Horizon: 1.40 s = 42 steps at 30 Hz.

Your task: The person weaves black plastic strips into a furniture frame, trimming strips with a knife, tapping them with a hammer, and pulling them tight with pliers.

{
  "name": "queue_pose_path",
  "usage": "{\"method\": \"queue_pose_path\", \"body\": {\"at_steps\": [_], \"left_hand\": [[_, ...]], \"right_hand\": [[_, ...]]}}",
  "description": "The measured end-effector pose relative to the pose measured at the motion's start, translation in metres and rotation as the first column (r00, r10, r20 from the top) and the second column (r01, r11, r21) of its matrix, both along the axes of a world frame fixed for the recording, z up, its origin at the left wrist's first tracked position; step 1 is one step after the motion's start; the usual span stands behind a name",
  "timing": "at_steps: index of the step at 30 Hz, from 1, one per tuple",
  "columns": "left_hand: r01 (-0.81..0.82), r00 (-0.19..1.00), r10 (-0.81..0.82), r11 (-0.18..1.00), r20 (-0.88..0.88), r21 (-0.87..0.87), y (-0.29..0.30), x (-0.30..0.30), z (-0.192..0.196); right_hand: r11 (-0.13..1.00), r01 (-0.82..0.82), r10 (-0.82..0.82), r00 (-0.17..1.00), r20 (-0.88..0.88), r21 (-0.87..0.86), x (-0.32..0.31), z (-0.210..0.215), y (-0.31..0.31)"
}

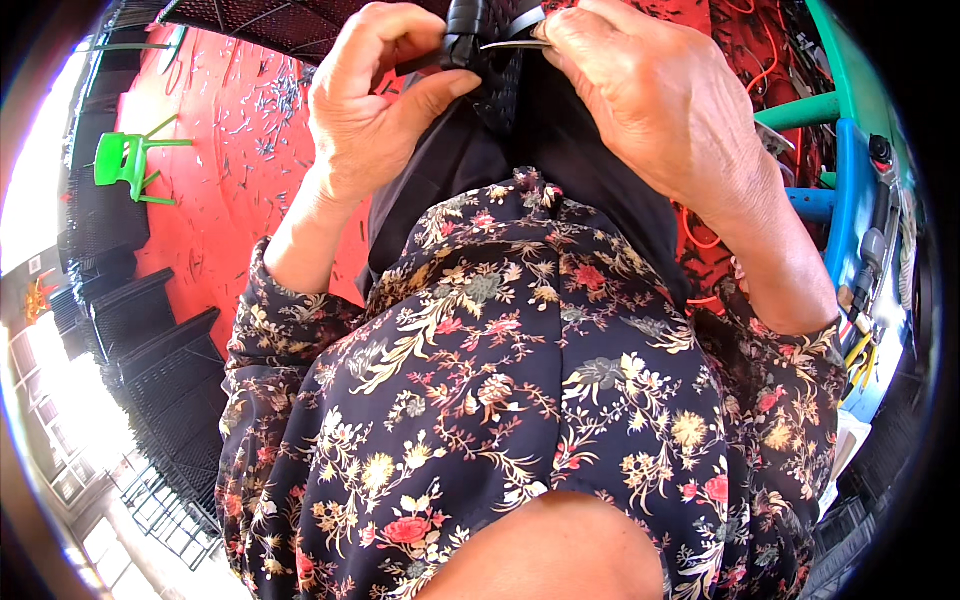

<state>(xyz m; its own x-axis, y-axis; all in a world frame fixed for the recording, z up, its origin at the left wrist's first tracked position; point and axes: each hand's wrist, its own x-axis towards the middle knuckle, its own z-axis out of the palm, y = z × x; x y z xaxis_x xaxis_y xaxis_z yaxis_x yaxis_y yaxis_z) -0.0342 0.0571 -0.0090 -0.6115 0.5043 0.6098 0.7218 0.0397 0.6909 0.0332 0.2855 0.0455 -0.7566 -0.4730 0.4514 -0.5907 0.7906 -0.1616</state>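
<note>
My left hand (375,95) pinches a black ribbed plastic part (462,30) at the top middle of the view, thumb pressed under it. My right hand (640,95) holds a thin grey metal blade (512,43) whose tip rests against that black part. Both hands work close together above my lap, over black trousers (480,150) and a dark floral blouse (520,380). How the black part continues beyond the top edge is hidden.
A red floor (230,150) strewn with several small grey scraps lies to the left, with a green plastic stool (130,160) on it. Stacked black mesh trays (150,330) stand at lower left. A blue and green metal frame (850,170) with orange cables is on the right.
</note>
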Motion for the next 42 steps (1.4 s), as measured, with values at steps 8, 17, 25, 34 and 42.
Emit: {"method": "queue_pose_path", "body": {"at_steps": [8,17,25,34,42], "left_hand": [[-0.056,0.985,0.013,0.969,-0.175,-0.240,0.020,-0.008,0.022],[0.160,0.967,-0.202,0.956,-0.155,-0.245,0.023,-0.030,0.024],[0.100,0.982,-0.151,0.926,-0.115,-0.365,0.032,-0.019,0.029],[0.065,0.946,-0.192,0.902,-0.261,-0.427,0.032,-0.018,0.030],[-0.163,0.981,0.193,0.899,0.033,-0.406,0.035,-0.004,0.035]], "right_hand": [[0.973,0.008,0.002,0.999,-0.042,0.232,-0.008,0.022,0.003],[0.942,-0.098,0.113,0.993,-0.028,0.322,-0.013,0.039,0.007],[0.912,-0.318,0.278,0.944,0.178,0.258,-0.032,0.047,0.020],[0.909,-0.346,0.330,0.938,0.107,0.232,-0.029,0.016,0.024],[0.960,-0.082,0.100,0.994,-0.053,0.266,0.003,0.001,0.007]]}}
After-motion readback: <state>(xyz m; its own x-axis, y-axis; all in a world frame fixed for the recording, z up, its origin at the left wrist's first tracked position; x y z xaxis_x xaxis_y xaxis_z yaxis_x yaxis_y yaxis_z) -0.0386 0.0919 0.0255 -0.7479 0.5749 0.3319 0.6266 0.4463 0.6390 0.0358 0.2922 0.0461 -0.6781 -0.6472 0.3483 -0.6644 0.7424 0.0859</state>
